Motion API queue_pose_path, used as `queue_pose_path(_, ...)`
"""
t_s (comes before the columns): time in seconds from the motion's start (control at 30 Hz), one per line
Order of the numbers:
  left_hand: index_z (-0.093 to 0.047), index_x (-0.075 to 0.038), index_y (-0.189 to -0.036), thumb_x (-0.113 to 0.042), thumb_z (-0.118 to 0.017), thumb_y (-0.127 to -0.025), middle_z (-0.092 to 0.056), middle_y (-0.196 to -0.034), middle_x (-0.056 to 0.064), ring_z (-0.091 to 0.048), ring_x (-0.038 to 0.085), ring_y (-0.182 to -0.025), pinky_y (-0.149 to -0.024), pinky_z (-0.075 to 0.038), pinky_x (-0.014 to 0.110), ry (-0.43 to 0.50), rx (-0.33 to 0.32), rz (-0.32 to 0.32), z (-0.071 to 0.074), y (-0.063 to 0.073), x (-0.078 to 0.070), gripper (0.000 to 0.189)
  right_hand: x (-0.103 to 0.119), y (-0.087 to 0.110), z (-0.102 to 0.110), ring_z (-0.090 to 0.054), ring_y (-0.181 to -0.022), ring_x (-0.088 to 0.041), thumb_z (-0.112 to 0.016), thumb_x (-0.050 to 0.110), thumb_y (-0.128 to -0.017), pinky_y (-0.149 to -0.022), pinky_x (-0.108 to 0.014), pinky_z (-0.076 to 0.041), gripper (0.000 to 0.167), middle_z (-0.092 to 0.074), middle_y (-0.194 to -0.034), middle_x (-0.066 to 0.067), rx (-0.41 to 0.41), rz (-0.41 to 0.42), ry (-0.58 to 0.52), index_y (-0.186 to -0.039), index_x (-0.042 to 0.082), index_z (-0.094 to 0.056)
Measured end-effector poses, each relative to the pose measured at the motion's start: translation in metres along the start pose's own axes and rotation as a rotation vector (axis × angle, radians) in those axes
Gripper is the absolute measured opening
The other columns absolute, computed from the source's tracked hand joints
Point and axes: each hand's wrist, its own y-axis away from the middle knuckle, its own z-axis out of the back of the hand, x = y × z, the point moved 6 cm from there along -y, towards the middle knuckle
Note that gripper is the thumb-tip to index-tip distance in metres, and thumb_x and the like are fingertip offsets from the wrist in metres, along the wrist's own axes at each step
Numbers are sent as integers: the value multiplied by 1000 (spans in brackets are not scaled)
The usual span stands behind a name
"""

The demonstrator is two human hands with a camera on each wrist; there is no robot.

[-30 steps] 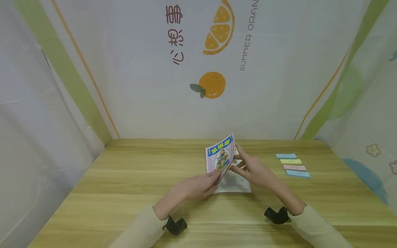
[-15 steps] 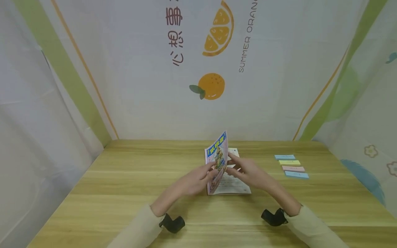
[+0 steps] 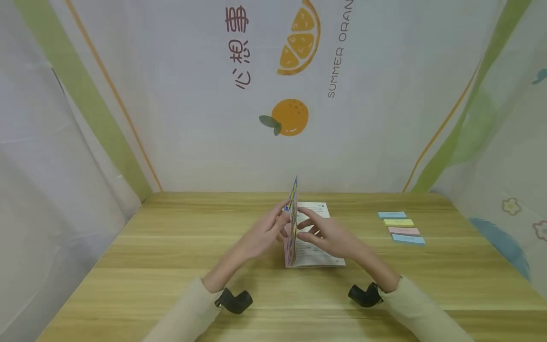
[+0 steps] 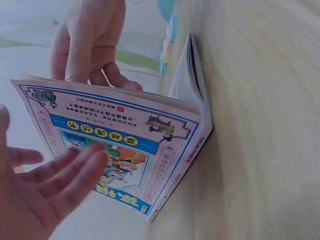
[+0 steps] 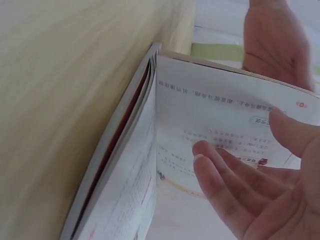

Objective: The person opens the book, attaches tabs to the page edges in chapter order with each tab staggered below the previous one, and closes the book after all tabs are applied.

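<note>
A thin book [image 3: 318,251] lies open on the table, its front part standing nearly upright. The cover [image 4: 145,132] is pink and blue with cartoon figures and Chinese lettering, and it faces my left hand [image 3: 266,233]. That hand has its fingers loosely extended close to the cover's outer side. Opposite it, my right hand [image 3: 326,235] reaches over the lower pages, fingers relaxed and tips at the raised page [image 5: 200,115]. Printed text and small coloured pictures show on this page in the right wrist view. Neither hand curls round the book.
Several small sticky-note pads, blue [image 3: 392,214], yellow [image 3: 398,222] and pink [image 3: 403,231] among them, lie in a slanting row right of the book. The wooden table [image 3: 192,228] ends at a white printed curtain [image 3: 205,142]. Black wrist mounts [image 3: 234,301] sit at both cuffs.
The raised cover part has swung left from a rightward lean to nearly upright, uncovering more of the lower page. My left hand has moved up along the cover; my right hand followed leftward.
</note>
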Motion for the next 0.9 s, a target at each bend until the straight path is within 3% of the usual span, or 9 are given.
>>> queue_pose_path(0.13, -28, -4, -158, -30, -37, -112, -54, -115, 19, -64, 36, -87, -71, -59, 44, -23, -73, -70, 10, 0, -6, 54, 4, -5, -5, -70, -97, -18, -62, 30, -102, -82, -28, -57, 72, -67, -125, -16, 21, 6, -1, -158, 3, -25)
queue_pose_path(0.23, -36, -7, -156, -32, -38, -111, -52, -118, 15, -63, 35, -87, -72, -59, 47, -45, -107, -78, 17, 1, -10, 51, 6, -7, -9, -71, -93, -15, -65, 28, -101, -80, -31, -58, 73, -67, -124, -16, 35, 16, 7, -157, 2, -26)
queue_pose_path(0.33, -50, -10, -149, -33, -39, -111, -52, -123, 11, -62, 32, -90, -73, -59, 48, -82, -119, -81, 23, 4, -11, 46, 6, -9, -15, -71, -89, -11, -67, 28, -99, -93, -47, -52, 73, -68, -122, -14, 51, 18, 35, -156, 3, -29)
queue_pose_path(0.4, -58, -10, -142, -33, -41, -110, -52, -128, 11, -62, 28, -93, -77, -58, 46, -133, -129, -93, 27, 5, -13, 43, 5, -10, -19, -70, -86, -8, -69, 30, -98, -102, -62, -40, 74, -69, -120, -11, 62, 13, 68, -156, 5, -30)
queue_pose_path(0.5, -64, -9, -135, -34, -45, -109, -50, -137, 11, -62, 21, -96, -81, -56, 40, -226, -144, -110, 34, 8, -15, 41, 4, -10, -24, -69, -85, -6, -71, 33, -96, -101, -75, -28, 76, -70, -118, -10, 65, 19, 119, -155, 5, -33)
queue_pose_path(0.6, -67, -8, -130, -35, -47, -108, -48, -145, 12, -65, 21, -96, -83, -56, 39, -302, -155, -118, 40, 10, -17, 40, 3, -10, -28, -70, -88, -9, -73, 33, -94, -101, -61, -42, 77, -68, -120, -11, 71, 14, 142, -155, 4, -34)
queue_pose_path(0.67, -69, -6, -125, -35, -48, -108, -48, -148, 13, -67, 25, -102, -86, -56, 43, -356, -161, -128, 44, 12, -18, 40, 3, -10, -30, -69, -91, -12, -74, 32, -94, -90, -45, -54, 78, -68, -121, -12, 75, 11, 154, -154, 3, -35)
queue_pose_path(0.73, -71, -6, -118, -34, -51, -107, -49, -149, 13, -63, 30, -115, -95, -52, 48, -414, -162, -140, 47, 13, -19, 37, 3, -11, -32, -69, -93, -15, -75, 32, -93, -80, -33, -57, 77, -67, -122, -13, 82, 3, 171, -153, 3, -37)
queue_pose_path(0.9, -73, -4, -107, -23, -61, -101, -55, -145, 16, -46, 37, -138, -110, -39, 54, -579, -134, -173, 52, 14, -19, 23, 4, -13, -36, -67, -98, -18, -76, 34, -92, -81, -30, -56, 75, -66, -125, -11, 102, -22, 212, -152, 4, -42)
